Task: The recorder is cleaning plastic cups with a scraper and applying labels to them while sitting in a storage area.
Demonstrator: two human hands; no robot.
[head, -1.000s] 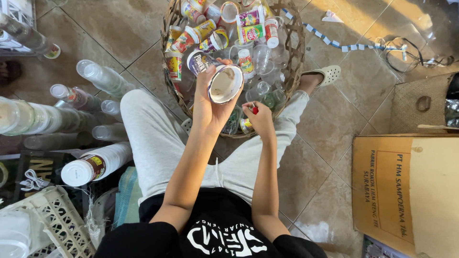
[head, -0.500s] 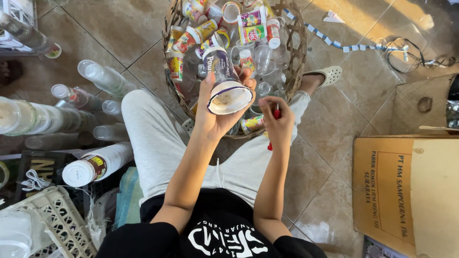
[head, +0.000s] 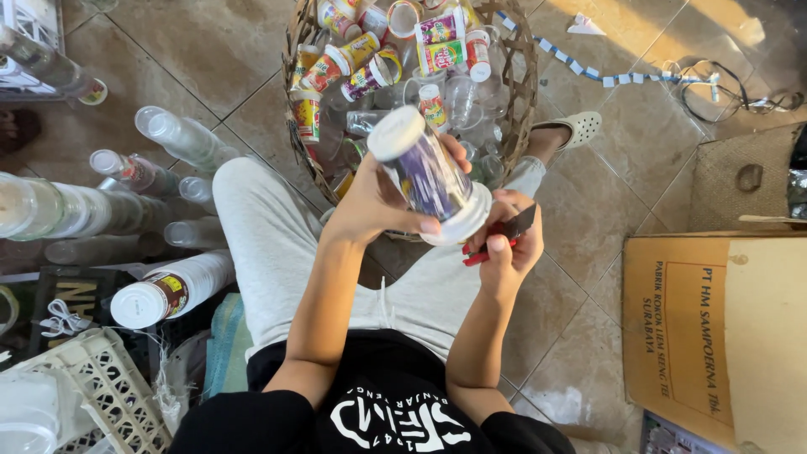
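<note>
a: left hand [head: 382,206] has the cup [head: 429,172], fingers wrapped round the body, held up over the lap just in front of the basket [head: 525,101]. cup's tipped, base toward the basket, wide rim down toward the right hand.

b: right hand [head: 504,248]?

a: fingers closed on a small cutter [head: 500,235], red handle, dark blade end. it sits right at the cup's rim, touching or nearly, can't tell which.

b: how does the cup handle?

a: thin clear plastic with a printed label, looks empty, so i'd judge it light and easy to crush. walls will flex if squeezed hard. label gives some grip, bare plastic would be slick. best hold is round the middle like now, the rim being the stiffest part, which stays free for the blade.

b: risks?

a: the blade is close to the left thumb. a soft wall could buckle under the cut.

b: surroundings?

a: basket is full of similar cups, some labelled, some clear. stacks of nested cups [head: 172,286] lie on the tile floor [head: 210,50] to the left, a white crate [head: 92,387] is bottom left, a cardboard box [head: 723,328] right. a sandal [head: 580,128] sits beside the basket.
</note>
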